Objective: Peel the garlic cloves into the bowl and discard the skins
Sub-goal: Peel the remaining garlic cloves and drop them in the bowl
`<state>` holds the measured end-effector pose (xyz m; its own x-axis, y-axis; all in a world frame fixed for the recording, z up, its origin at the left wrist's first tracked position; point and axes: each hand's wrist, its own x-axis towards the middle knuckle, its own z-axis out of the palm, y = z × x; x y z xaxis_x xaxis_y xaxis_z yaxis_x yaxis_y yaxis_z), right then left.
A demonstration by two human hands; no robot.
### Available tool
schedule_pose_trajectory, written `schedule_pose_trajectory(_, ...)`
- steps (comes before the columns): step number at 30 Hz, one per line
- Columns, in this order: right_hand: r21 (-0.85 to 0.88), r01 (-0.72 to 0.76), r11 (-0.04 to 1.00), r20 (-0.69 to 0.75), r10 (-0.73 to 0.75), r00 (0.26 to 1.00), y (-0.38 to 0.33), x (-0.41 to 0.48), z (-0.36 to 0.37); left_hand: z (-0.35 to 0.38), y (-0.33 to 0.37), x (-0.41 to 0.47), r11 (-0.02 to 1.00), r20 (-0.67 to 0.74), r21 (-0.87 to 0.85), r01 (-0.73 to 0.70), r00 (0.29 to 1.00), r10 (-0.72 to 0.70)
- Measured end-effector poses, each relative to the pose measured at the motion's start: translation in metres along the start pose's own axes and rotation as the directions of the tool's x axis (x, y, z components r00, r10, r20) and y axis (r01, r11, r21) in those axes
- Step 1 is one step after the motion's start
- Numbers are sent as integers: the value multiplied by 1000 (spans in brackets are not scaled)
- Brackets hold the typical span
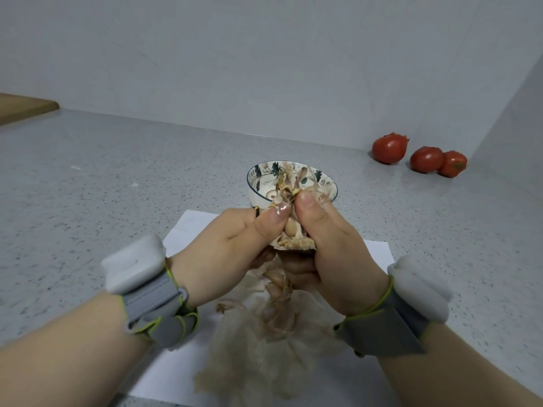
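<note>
Head view, garlic bulb (293,232): held in the air between both hands, above the near edge of a white sheet of paper (188,230) and just in front of the bowl (255,198). One bare, pale clove (291,227) shows between the thumbs, and dry stalk and husk stick up past the thumb tips.
Left hand (223,251): clenched round the bulb's left side, thumb pressed onto the top, fingers curled beneath and mostly hidden.
Right hand (332,245): wrapped round the right side in mirror fashion, its thumb tip almost touching the left one. Both wrists are level, palms turned inward.
Skins (264,348): a loose papery heap on the sheet below the hands, with what look like a few loose cloves on it.
Bowl: patterned, standing on the counter (117,171) at the sheet's far edge. The raised husk hides much of its inside, so whether cloves lie in it cannot be told.
Handling: the bulb looks light and firm, and its skin is thin, brittle and likely to flake and drift. A sound hold is probably thumbs at the top seam, prying cloves outward. A bared clove may be slippery, so it is best pinched by its sides.
Wrist bands (133,262): grey straps carrying white blocks, one on each forearm.
Tomatoes (390,148): three by the far right wall, well apart from the work.
</note>
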<state>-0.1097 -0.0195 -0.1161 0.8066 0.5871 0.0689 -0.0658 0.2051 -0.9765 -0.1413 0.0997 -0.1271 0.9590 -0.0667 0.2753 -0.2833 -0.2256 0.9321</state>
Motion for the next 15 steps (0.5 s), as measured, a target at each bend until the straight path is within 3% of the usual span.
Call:
schedule_pose_trajectory(8, -14, -63, 998, -98, 61, 993, 7, 4, -1, -1, -2, 0, 999, -28, 47, -17, 999, 18)
schedule_pose_trajectory(15, 75, -57, 996, -114, 65, 991, 7, 3, 4, 0, -3, 1, 999, -41, 39, -21, 999, 22)
